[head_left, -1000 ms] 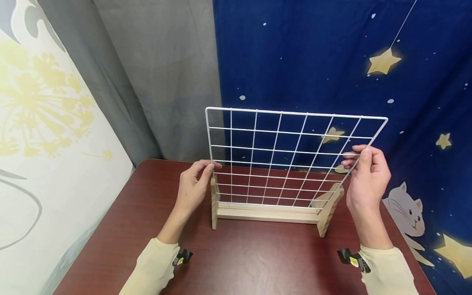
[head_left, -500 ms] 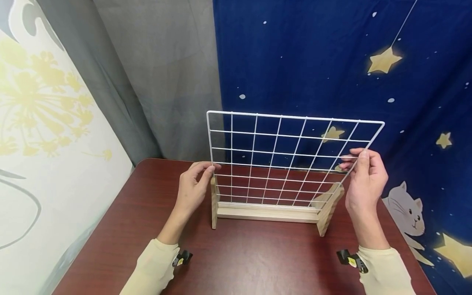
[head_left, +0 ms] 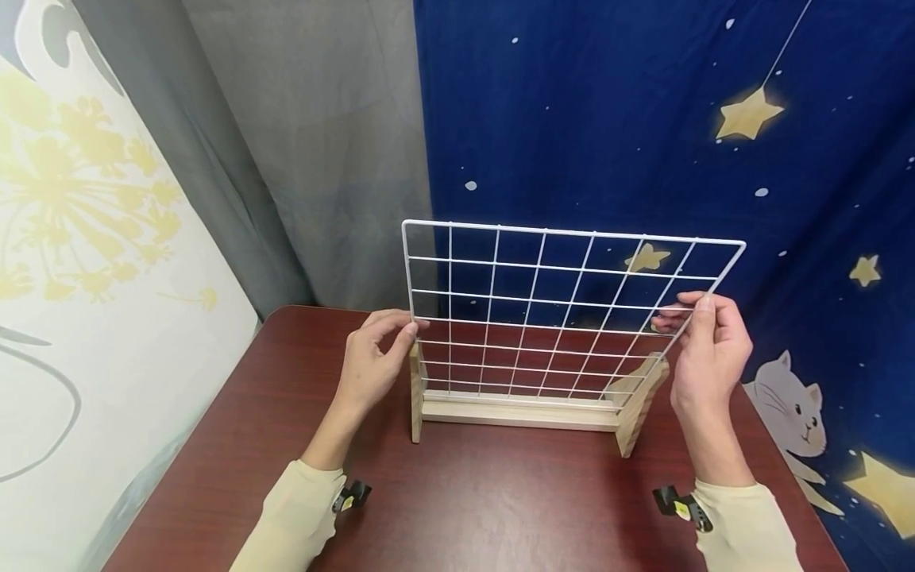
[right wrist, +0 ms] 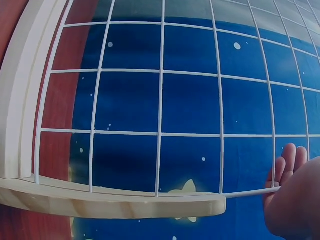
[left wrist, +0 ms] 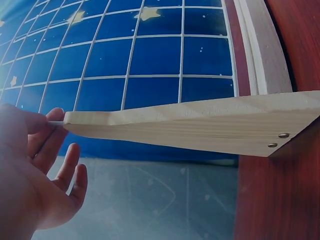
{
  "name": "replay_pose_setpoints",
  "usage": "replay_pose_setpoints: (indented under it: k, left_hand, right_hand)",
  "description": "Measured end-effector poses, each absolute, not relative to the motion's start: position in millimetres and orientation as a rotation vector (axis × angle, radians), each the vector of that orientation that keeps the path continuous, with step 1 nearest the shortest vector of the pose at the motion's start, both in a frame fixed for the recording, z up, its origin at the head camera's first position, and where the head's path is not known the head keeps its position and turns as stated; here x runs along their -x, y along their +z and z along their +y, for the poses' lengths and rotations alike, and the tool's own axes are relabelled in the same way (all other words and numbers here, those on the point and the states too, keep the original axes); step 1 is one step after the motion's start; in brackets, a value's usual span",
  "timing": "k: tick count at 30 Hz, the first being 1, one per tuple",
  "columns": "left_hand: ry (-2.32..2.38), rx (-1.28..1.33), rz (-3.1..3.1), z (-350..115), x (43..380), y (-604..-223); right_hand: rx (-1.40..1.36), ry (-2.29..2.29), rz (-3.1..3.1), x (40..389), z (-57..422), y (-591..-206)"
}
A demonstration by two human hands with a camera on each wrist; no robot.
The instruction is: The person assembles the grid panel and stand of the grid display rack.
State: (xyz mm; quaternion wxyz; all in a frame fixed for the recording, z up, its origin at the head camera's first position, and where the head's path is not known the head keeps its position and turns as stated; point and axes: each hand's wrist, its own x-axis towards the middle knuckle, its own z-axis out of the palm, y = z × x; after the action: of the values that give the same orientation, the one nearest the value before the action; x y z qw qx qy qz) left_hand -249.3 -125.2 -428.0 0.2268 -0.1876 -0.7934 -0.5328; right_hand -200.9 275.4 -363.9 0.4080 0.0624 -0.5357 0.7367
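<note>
A white wire grid panel (head_left: 546,230) stands upright between the two side pieces of a pale wooden stand (head_left: 518,415). My left hand (head_left: 375,357) pinches the panel's left edge wire just above the left side piece; in the left wrist view, that wooden side piece (left wrist: 190,125) runs right up to the fingertips. Higher on the opposite edge, my right hand (head_left: 711,349) pinches the wire between thumb and fingers. The lower edge of the panel lies at the stand's wooden crossbar; whether it sits inside a groove is hard to tell.
The stand rests on a dark red-brown table (head_left: 500,508). Behind the table hang a grey curtain (head_left: 336,159) and a blue curtain (head_left: 572,119) printed with stars and a cat. A white patterned surface (head_left: 93,318) is at the left.
The panel's top edge has come down slightly. My right hand has moved a little down with it and keeps its hold; the left hand stays almost in place.
</note>
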Motion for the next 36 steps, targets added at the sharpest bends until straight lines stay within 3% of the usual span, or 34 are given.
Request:
replay_pose_setpoints:
  k: [36]
  left_hand:
    - [-1.523, 0.497, -2.262, -127.4, 246.2, -444.1]
  right_hand:
    - [-0.076, 1.715, -1.345, 202.9, 272.9, -393.1]
